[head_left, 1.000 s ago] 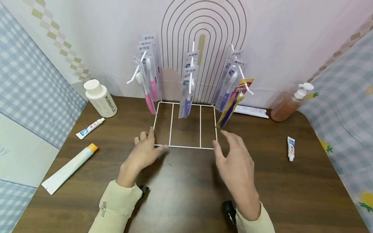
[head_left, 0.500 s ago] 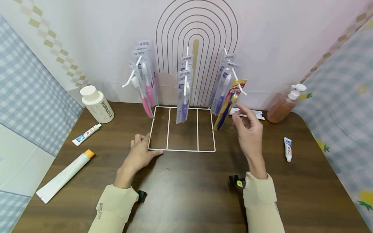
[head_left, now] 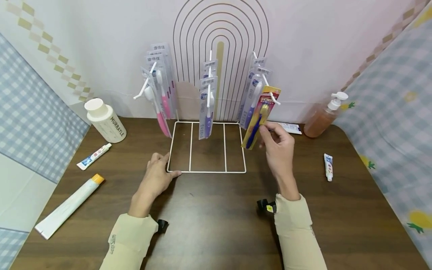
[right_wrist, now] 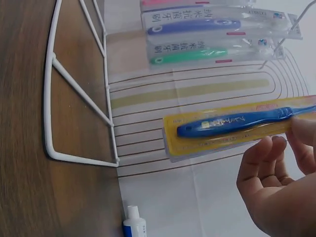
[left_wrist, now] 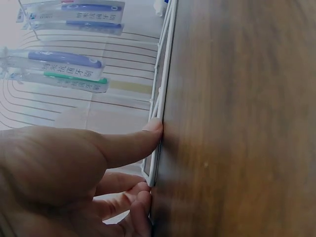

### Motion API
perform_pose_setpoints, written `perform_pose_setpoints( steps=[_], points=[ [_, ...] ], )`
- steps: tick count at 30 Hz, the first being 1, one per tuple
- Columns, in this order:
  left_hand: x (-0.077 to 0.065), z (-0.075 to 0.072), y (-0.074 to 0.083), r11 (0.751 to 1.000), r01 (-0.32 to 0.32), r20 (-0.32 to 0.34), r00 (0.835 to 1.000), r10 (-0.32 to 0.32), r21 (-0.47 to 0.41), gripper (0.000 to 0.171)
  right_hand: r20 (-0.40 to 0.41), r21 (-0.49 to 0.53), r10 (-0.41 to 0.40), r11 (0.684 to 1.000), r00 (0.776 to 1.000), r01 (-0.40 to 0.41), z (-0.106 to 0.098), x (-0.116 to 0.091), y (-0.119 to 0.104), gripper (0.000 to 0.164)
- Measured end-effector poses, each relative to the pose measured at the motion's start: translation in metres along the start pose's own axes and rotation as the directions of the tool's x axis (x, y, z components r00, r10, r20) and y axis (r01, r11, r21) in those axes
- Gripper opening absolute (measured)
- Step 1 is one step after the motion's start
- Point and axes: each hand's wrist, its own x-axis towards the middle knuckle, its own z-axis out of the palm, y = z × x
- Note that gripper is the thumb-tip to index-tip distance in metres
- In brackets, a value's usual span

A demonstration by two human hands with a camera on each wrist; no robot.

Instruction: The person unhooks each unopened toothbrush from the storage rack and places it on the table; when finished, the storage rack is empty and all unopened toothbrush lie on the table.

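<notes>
My right hand pinches a packaged toothbrush between thumb and fingers near the middle of its edge. Its handle is blue, its card yellow and red, and its top still hangs at the front of the right hook. In the right wrist view the thumb lies against the pack. My left hand holds the front left corner of the white wire rack. In the left wrist view the thumb presses the front wire while the other fingertips meet the corner.
Pink toothbrushes hang on the left hook, purple ones on the middle. A white bottle and toothpaste tubes stand or lie left. Right are a pump bottle, a small tube and a tube behind.
My right hand has moved from beside the rack's front right to the yellow-carded toothbrush and now pinches it; the pack has turned to face forward. My left hand stays at the rack's corner.
</notes>
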Motion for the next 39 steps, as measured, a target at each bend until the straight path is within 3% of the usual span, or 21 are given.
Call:
perform_pose_setpoints(
  steps=[8, 10, 13, 15, 17, 20, 22, 26, 30, 39],
  points=[
    [-0.003, -0.009, 0.017, 1.0, 0.01, -0.007, 1.0, -0.01, 0.015, 0.085, -0.082, 0.051, -0.037, 0.998, 0.996, 0.042, -0.013, 0.005, -0.014, 0.019],
    [-0.004, -0.01, 0.017, 1.0, 0.011, -0.008, 1.0, -0.011, 0.01, 0.085, -0.095, 0.042, 0.002, 0.999, 0.995, 0.002, -0.019, 0.006, -0.015, 0.018],
    [-0.004, -0.011, 0.018, 1.0, 0.012, 0.003, 1.0, -0.012, 0.008, 0.085, -0.076, -0.062, 0.136, 0.988, 0.988, -0.141, -0.029, 0.007, -0.014, 0.013],
    [-0.001, -0.009, 0.014, 1.0, 0.005, -0.013, 1.0, -0.005, -0.002, 0.086, -0.038, -0.182, 0.261, 0.947, 0.965, -0.264, -0.037, 0.008, -0.011, 0.019],
    [0.003, -0.007, 0.009, 1.0, -0.008, -0.024, 1.0, 0.008, 0.001, 0.086, 0.012, -0.333, 0.383, 0.873, 0.923, -0.358, -0.044, 0.009, -0.006, 0.028],
    [0.006, -0.005, 0.005, 1.0, -0.022, -0.03, 0.999, 0.022, 0.006, 0.086, 0.063, -0.496, 0.523, 0.756, 0.85, -0.428, -0.052, 0.009, 0.007, 0.035],
    [0.005, -0.006, 0.005, 1.0, -0.025, -0.018, 1.0, 0.025, 0.017, 0.086, 0.081, -0.556, 0.588, 0.697, 0.805, -0.453, -0.055, 0.008, 0.017, 0.036],
    [-0.001, -0.011, 0.012, 1.0, 0.007, 0.002, 1.0, -0.007, 0.013, 0.085, 0.111, -0.593, 0.662, 0.643, 0.742, -0.485, -0.056, 0.005, 0.031, 0.034],
    [-0.007, -0.016, 0.02, 0.999, 0.038, 0.039, 0.999, -0.039, 0.024, 0.084, 0.134, -0.616, 0.679, 0.628, 0.722, -0.476, -0.055, 0.0, 0.035, 0.033],
    [-0.01, -0.011, 0.022, 0.999, 0.032, 0.051, 0.998, -0.034, 0.033, 0.083, 0.072, -0.653, 0.692, 0.577, 0.718, -0.491, -0.057, -0.008, 0.038, 0.027]
  ],
)
